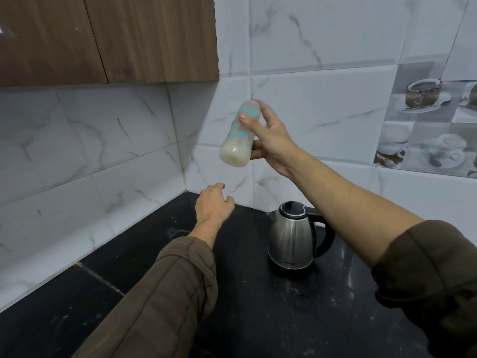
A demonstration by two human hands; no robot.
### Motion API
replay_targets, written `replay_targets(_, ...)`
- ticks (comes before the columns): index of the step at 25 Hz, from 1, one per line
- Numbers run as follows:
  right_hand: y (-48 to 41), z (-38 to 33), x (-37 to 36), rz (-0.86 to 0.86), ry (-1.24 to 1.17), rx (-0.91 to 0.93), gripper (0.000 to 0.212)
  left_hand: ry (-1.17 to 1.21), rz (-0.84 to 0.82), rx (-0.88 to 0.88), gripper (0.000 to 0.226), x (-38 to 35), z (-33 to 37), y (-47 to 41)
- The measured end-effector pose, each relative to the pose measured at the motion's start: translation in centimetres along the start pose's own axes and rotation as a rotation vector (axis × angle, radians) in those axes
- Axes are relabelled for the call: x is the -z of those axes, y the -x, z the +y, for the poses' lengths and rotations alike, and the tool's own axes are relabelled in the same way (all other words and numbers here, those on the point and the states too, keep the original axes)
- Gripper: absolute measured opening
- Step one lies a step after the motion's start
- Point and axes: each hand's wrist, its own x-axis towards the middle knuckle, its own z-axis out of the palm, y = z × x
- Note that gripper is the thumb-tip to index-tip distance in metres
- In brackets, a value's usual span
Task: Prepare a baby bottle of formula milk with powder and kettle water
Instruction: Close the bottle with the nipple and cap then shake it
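Note:
My right hand (273, 140) holds a baby bottle (238, 136) up in the air in front of the tiled wall. The bottle is tilted, with its base towards me and creamy milk pooled in that lower end; its cap end points up and away. It looks slightly blurred. My left hand (211, 205) hovers lower down over the back corner of the black counter (232, 306), fingers loosely curled and holding nothing. A steel electric kettle (293, 241) with a black lid and handle stands upright on the counter, below my right forearm.
A wooden wall cabinet (108, 37) hangs at the upper left. White marble-look tiles cover both walls meeting at the corner. Specks of powder lie scattered on the counter around the kettle.

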Motion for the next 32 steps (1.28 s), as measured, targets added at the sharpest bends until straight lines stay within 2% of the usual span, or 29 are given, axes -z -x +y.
replay_targets(1,0.1,0.0,0.1,-0.015,0.027,0.034,0.067,0.002,0.005,-0.001,0.052,0.1,0.0,-0.1)
replay_targets(2,0.0,-0.1,0.2,0.051,-0.027,0.053,0.068,0.004,0.008,0.0,0.052,0.1,0.0,0.0)
replay_targets(4,-0.7,-0.4,0.4,0.31,-0.27,0.031,0.065,0.003,0.01,0.003,0.051,0.1,-0.2,0.1)
replay_targets(5,-1.1,-0.5,0.5,0.394,-0.385,0.017,0.058,0.003,0.011,0.007,0.051,0.1,-0.3,0.2)
replay_targets(6,-1.2,-0.4,0.5,0.4,-0.449,-0.019,0.048,0.003,0.01,0.011,0.051,0.1,-0.4,0.2)
replay_targets(8,-0.4,-0.1,0.2,0.207,-0.372,-0.15,0.032,0.003,0.004,0.009,0.051,0.0,-0.4,0.3)
replay_targets(10,0.5,0.3,-0.1,-0.009,-0.151,-0.225,0.03,-0.002,-0.003,0.002,0.05,-0.1,-0.2,0.4)
replay_targets(11,0.7,0.5,-0.1,-0.036,-0.108,-0.236,0.031,-0.004,-0.003,-0.002,0.05,0.0,-0.1,0.4)
replay_targets(12,0.5,0.7,-0.1,0.011,-0.143,-0.249,0.032,-0.005,-0.003,-0.003,0.05,0.0,0.0,0.5)
replay_targets(15,-0.4,0.8,0.0,0.323,-0.432,-0.289,0.036,-0.016,-0.003,0.008,0.049,0.1,-0.2,0.6)
replay_targets(16,-0.5,0.8,-0.1,0.345,-0.459,-0.302,0.036,-0.02,-0.005,0.013,0.049,0.2,-0.3,0.7)
replay_targets(17,-0.2,0.6,-0.3,0.294,-0.433,-0.312,0.033,-0.023,-0.009,0.014,0.048,0.2,-0.4,0.7)
replay_targets(20,1.1,-0.1,-0.7,-0.018,-0.128,-0.278,0.027,-0.034,-0.015,0.013,0.048,0.2,-0.5,0.9)
replay_targets(21,1.3,-0.3,-0.8,-0.048,-0.102,-0.262,0.027,-0.038,-0.013,0.014,0.048,0.3,-0.4,1.0)
replay_targets(25,0.4,-0.1,-0.4,0.222,-0.412,-0.336,0.025,-0.043,-0.011,0.022,0.047,0.4,-0.6,1.3)
replay_targets(27,0.9,0.2,-0.5,0.106,-0.296,-0.358,0.027,-0.048,-0.012,0.023,0.047,0.6,-0.5,1.3)
replay_targets(29,1.6,0.3,-0.7,-0.092,-0.038,-0.295,0.03,-0.051,-0.015,0.024,0.047,0.7,-0.5,1.3)
replay_targets(30,1.6,0.3,-0.7,-0.133,0.008,-0.229,0.034,-0.052,-0.013,0.024,0.047,0.8,-0.6,1.4)
replay_targets(32,1.1,0.1,-0.6,0.013,-0.124,-0.119,0.053,-0.046,-0.007,0.025,0.047,0.9,-0.7,1.4)
